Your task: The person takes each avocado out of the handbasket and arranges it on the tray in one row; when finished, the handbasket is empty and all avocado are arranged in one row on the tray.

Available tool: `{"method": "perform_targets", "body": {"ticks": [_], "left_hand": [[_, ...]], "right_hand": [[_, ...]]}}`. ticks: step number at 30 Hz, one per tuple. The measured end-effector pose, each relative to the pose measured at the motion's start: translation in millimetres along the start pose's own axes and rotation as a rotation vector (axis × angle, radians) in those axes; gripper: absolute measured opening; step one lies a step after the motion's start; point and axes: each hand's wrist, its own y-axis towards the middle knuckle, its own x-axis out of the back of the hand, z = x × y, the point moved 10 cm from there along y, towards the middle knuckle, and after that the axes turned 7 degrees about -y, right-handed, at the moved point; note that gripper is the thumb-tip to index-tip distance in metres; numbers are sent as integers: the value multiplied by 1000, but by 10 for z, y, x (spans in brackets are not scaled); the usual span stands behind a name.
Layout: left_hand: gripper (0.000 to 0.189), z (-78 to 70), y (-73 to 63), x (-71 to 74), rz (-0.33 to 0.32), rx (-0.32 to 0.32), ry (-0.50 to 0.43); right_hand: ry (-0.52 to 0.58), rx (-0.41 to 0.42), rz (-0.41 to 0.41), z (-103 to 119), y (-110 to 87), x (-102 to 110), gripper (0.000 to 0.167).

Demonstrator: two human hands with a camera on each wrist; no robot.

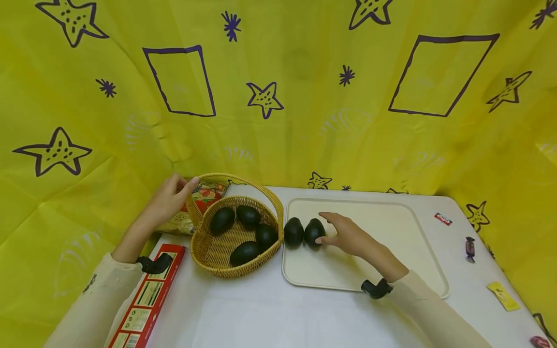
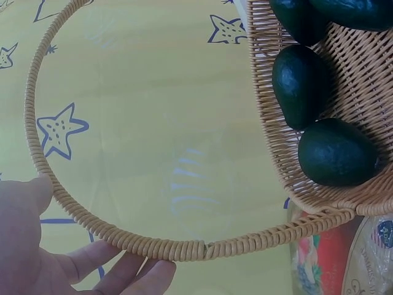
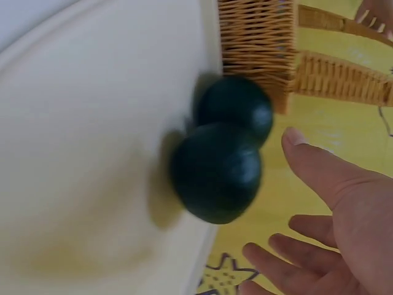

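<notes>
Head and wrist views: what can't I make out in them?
Head view:
Red box, near end: cut off by bottom edge.
Red packet, lower part: behind basket.
Purple wrapper: print too small.
Left wrist view: left hand, cut off by left edge.
Right wrist view: two avocados, skin blurred.

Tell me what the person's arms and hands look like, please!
The left sleeve and right sleeve are both cream-coloured. The left one has a small dark mark. Near the cuffs sit a curved black piece on the left wrist and another on the right wrist. The left hand and right hand wear no gloves.
</notes>
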Motion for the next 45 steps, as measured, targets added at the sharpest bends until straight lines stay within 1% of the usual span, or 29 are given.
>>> {"method": "perform_targets", "body": {"ticks": [2,4,7,10,14,19,23,28,31,33,35,37,42,45], "left_hand": [[57,-10,4,-4,6,0,-7],[57,-13,8,-7,8,0,-6],[58,-20,3,-6,7,0,-7],[58,-15,0,-4,8,1,-5],[59,-12,-1,-2,10,7,-3],[58,-19,-5,1,6,9,-4],[55,-34,-11,3,5,-2,4],[56,-21,-2,4,9,1,7],[57,-16,9,5,12,-1,8],[57,-16,12,11,13,-2,9],[56,-20,16,25,5,-4,13],[56,-22,21,34,-1,-5,16],[56,-9,32,19,5,-3,2],[55,0,26,11,7,-1,-7]], "right_hand": [[-8,7,3,74,-11,57,72],[-13,17,16,171,-20,98,65],[2,61,49,397,-32,125,49],[19,109,100,652,-39,85,38],[23,181,158,971,-50,-40,37],[4,303,142,1338,-18,-180,30],[17,348,148,1542,60,-299,32],[5,363,165,1738,221,-447,35],[-58,362,169,1848,345,-527,35],[-114,358,186,1915,433,-592,37],[-172,344,221,1957,528,-680,37],[-210,336,258,1985,618,-776,34],[-244,302,364,1976,784,-1004,22],[-274,266,415,1944,837,-1097,30]]}}
